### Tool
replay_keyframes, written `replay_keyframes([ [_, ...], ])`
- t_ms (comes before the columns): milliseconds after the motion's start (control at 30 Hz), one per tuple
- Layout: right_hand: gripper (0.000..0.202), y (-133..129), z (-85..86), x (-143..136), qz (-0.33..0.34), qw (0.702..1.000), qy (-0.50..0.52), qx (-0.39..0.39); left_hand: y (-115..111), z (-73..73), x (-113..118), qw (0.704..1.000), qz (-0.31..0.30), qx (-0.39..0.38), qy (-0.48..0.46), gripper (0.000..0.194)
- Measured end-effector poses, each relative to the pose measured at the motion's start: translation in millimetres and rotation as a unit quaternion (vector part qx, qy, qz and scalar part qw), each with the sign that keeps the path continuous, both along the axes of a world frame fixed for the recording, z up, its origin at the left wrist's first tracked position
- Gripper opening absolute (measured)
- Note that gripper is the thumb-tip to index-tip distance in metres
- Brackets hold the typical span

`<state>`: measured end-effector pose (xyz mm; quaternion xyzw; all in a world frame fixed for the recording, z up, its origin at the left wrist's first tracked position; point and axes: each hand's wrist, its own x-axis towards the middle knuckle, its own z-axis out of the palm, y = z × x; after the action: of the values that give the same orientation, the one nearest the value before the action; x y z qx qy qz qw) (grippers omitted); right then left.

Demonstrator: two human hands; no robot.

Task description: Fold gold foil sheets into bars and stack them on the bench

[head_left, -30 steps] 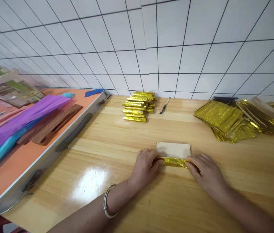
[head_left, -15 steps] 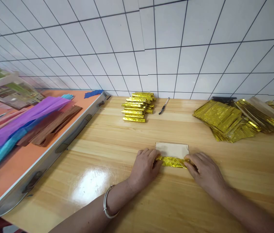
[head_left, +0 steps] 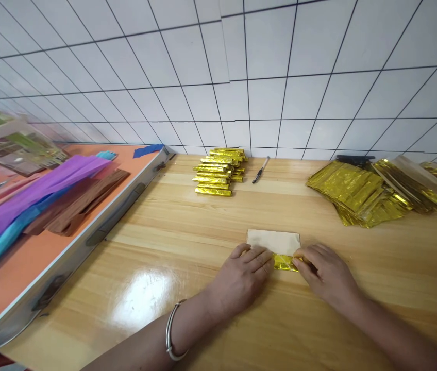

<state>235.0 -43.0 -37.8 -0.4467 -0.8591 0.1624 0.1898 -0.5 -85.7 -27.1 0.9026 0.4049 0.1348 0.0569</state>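
Observation:
A pale rectangular card [head_left: 274, 241] lies on the wooden table, with a strip of gold foil [head_left: 285, 262] along its near edge. My left hand [head_left: 244, 273], a silver bangle on its wrist, rests palm down over the left part of the foil, its fingers together and hiding that part. My right hand [head_left: 324, 273] pinches the foil's right end between thumb and fingers. Farther back lies a stack of narrow gold foil bars [head_left: 220, 172], and at the right a heap of flat gold foil pieces [head_left: 352, 190].
A pen [head_left: 261, 170] lies right of the stacked bars, near the tiled wall [head_left: 268, 98]. At the left, an orange board with a raised metal edge [head_left: 98, 232] holds purple paper [head_left: 56, 185], brown paper [head_left: 90, 201] and a clear caddy [head_left: 17, 147].
My left hand has slid right from the foil's left end and now covers more of the strip. My right hand stays at the right end.

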Motion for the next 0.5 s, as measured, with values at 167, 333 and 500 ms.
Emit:
replay_keyframes([
  [167,0.028,12,1.3,7,-0.072,0.992,0.072,0.068,2,0.1,-1,1.000,-0.009,0.012,-0.018,0.030],
  [333,0.050,21,-7.1,4,-0.046,0.997,0.042,0.041,1,2.7,1,1.000,-0.020,0.012,-0.020,0.028],
  [500,0.042,18,-7.3,1,-0.041,0.998,0.051,0.025,0,2.9,3,0.999,-0.022,0.016,-0.019,0.026],
])
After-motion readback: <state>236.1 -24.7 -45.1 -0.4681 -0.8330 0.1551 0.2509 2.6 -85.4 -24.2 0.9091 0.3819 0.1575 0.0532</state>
